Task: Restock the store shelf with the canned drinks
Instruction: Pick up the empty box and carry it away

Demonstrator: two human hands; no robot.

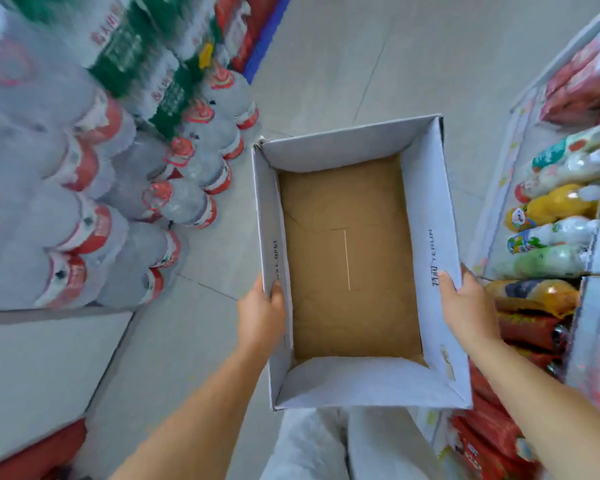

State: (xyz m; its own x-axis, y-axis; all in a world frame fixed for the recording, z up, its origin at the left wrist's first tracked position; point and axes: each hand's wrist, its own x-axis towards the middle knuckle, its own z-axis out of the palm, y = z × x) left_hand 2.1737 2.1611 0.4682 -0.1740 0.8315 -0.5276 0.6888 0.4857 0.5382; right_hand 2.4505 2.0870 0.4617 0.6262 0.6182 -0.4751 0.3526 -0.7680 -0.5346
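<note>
Cardboard box [347,306] | left grip [260,313] pinches left wall | right grip [465,306] pinches right wall

One head-worn wide-angle view only. Looking steeply down and slightly forward along the tiled floor [326,64], close above an open cardboard box [347,271]. Bottled water packs [174,199] toward the left frame edge, store shelf [515,157] at the right, both lens-bent.

Both bare forearms reach forward. The left hand [260,317] and right hand [465,306] each grip a side wall of the box [426,202] between them, thumbs hooked over the rim inside, fingers hidden outside.
</note>
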